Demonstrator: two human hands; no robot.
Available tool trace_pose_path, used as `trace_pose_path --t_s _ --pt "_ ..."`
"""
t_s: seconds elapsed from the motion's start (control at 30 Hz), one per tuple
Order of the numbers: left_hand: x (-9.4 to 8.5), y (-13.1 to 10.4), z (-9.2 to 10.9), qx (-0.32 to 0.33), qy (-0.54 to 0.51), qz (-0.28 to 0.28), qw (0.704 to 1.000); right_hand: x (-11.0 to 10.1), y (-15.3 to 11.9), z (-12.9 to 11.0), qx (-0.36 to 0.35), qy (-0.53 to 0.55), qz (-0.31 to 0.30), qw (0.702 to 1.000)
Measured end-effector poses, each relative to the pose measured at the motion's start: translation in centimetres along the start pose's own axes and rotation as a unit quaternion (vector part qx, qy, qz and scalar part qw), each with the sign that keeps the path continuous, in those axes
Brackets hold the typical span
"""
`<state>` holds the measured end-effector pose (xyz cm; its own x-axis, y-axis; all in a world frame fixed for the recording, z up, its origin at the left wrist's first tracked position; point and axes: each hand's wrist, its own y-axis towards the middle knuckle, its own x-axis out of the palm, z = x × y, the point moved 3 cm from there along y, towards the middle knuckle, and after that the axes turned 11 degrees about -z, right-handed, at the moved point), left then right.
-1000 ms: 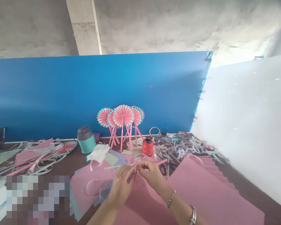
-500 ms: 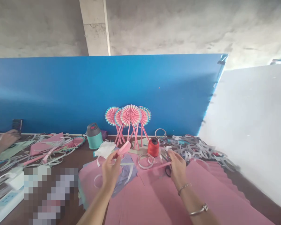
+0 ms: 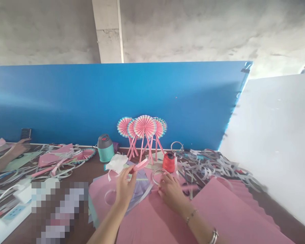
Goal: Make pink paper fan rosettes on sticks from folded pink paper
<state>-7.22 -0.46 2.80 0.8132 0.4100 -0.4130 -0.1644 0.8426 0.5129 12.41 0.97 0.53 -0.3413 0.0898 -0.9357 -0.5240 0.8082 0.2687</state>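
Observation:
My left hand (image 3: 127,184) pinches a folded pink paper piece (image 3: 141,164) between thumb and fingertips, held above the papers. My right hand (image 3: 171,191) is closed, palm down, just below a coil of pale ribbon (image 3: 158,175). A narrow pink strip (image 3: 191,187), blurred, sticks out to its right; the fingers hide where it is gripped. A red thread spool (image 3: 169,163) stands right behind this hand. Dark scissors (image 3: 185,189) are partly hidden beside it. Under both hands lie large pink paper sheets (image 3: 144,220) and lilac paper scraps (image 3: 142,186).
Several pink pleated paper fans (image 3: 144,126) lean against the blue panel (image 3: 66,101). A teal-and-grey container (image 3: 105,149) stands by a white tissue (image 3: 117,163). Loose strips (image 3: 218,166) are heaped at right. At left, another person's hand (image 3: 20,148) is near a power strip (image 3: 14,213).
My right hand has moved left from the scissors toward the ribbon coil, and the pink strip now sticks out on its right. My left hand still holds the folded paper. The view has shifted slightly.

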Motion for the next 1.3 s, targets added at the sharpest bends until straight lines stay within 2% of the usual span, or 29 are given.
trace_pose_path --t_s 0.17,0.33,0.43,0.53,0.63,0.73,0.9,1.0,1.2,1.3 --pt "0.1 -0.1 0.2 -0.013 0.011 -0.012 1.000 -1.5 -0.2 -0.6 -0.037 0.020 0.052 0.998" --pt "0.1 -0.1 0.4 -0.008 0.000 -0.015 1.000 -1.6 -0.6 -0.8 -0.031 0.040 0.061 0.997" --pt "0.2 0.0 0.2 -0.020 -0.025 -0.019 0.999 -2.0 -0.7 -1.2 -0.053 0.079 0.072 0.993" --pt "0.5 0.0 -0.4 -0.070 -0.109 -0.009 0.991 -2.8 -0.7 -2.0 -0.088 0.100 0.073 0.988" --pt "1.2 -0.3 -0.8 -0.125 -0.235 -0.011 0.964 -3.3 -0.8 -2.5 -0.097 0.097 0.069 0.988" --pt "1.9 -0.9 -0.1 -0.133 -0.292 -0.031 0.947 -3.1 -0.9 -2.8 -0.101 0.076 0.067 0.990" --pt "3.0 -2.2 2.1 -0.053 -0.235 -0.110 0.964 -1.9 -0.7 -2.8 -0.086 0.066 0.073 0.991" --pt "3.3 -2.6 2.5 -0.006 -0.153 -0.140 0.978 -1.4 -0.6 -2.9 -0.070 0.062 0.075 0.993" --pt "2.8 -2.0 1.6 0.021 -0.009 -0.107 0.994 -1.4 -0.9 -3.8 -0.053 0.081 0.056 0.994" --pt "1.6 -1.3 1.1 0.022 0.024 -0.047 0.998 -1.5 -0.9 -3.3 -0.026 0.102 0.025 0.994"
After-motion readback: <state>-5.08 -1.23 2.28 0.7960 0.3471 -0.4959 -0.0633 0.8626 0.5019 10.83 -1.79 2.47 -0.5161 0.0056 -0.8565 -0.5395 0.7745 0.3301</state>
